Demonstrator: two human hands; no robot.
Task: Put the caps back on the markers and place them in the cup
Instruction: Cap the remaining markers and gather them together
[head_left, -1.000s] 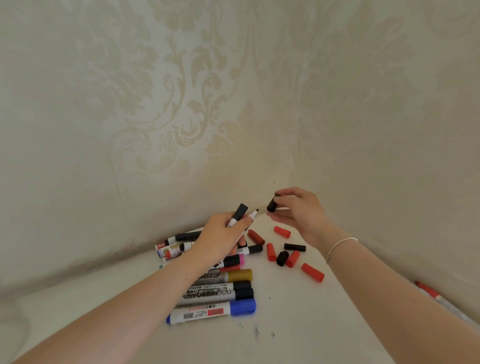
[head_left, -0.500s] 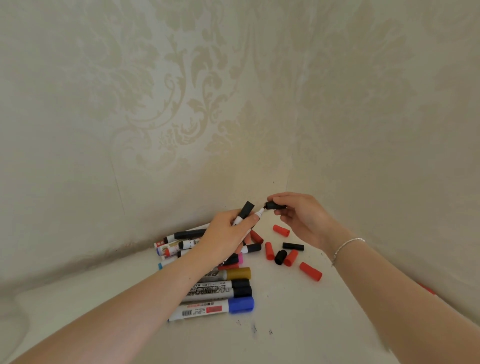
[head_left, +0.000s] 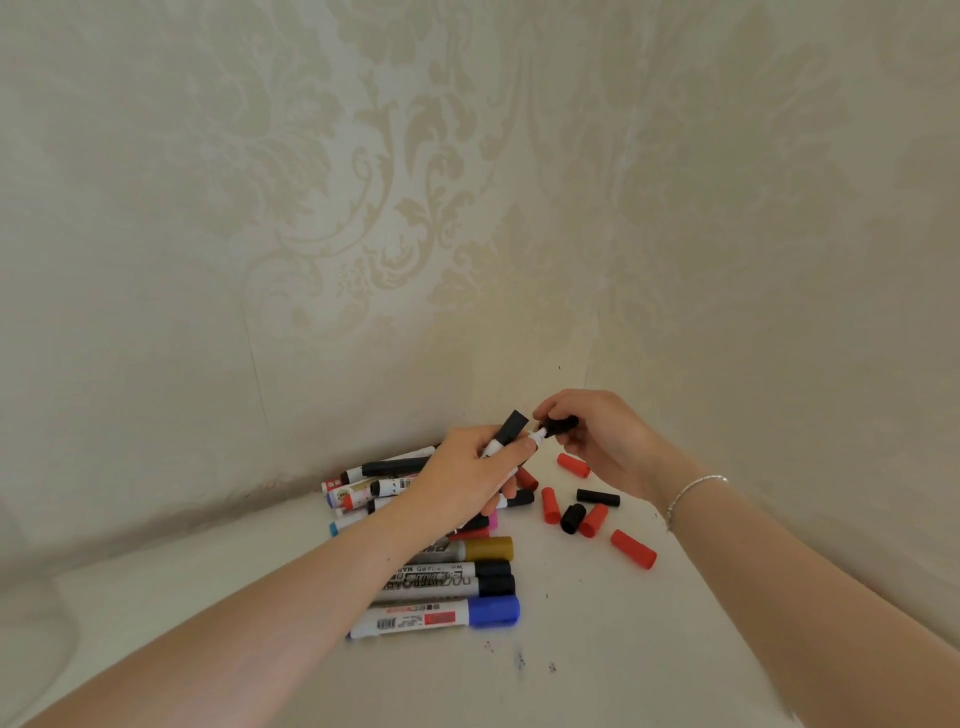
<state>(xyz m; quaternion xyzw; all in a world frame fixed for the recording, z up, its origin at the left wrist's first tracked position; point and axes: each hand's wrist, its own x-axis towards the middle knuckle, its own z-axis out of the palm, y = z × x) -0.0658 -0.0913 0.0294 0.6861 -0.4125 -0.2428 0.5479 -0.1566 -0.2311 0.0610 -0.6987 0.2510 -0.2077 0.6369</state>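
Two hands met near the middle of the head view, hard up against a corner where two papered walls (head_left: 363, 234) joined at about 12 o'clock. The left hand (head_left: 467, 475) had its grip clamped round two markers: a capped black-topped marker (head_left: 506, 431) sticking up toward 1 o'clock, and a white marker (head_left: 537, 435) whose tip pointed at the right hand. The right hand (head_left: 602, 441) pinched a black cap (head_left: 561, 425) in its grip, the cap touching or just over that tip; how far it was seated could not be told.

On the white table (head_left: 597, 649) the walls closed in tightly behind and to the right, leaving open room only toward 6 o'clock, nearest the camera. A pile of markers (head_left: 441, 577) lay at 6 to 8 o'clock of the left hand, partly hidden under the left wrist, so their number was unclear; a blue-capped marker (head_left: 436, 618) lay nearest the camera. Loose caps (head_left: 592, 514), red and black, were scattered at 5 o'clock of the right hand, close to the right wall. A bracelet (head_left: 693, 491) circled the right wrist. Both forearms were cut off by the lower edge.
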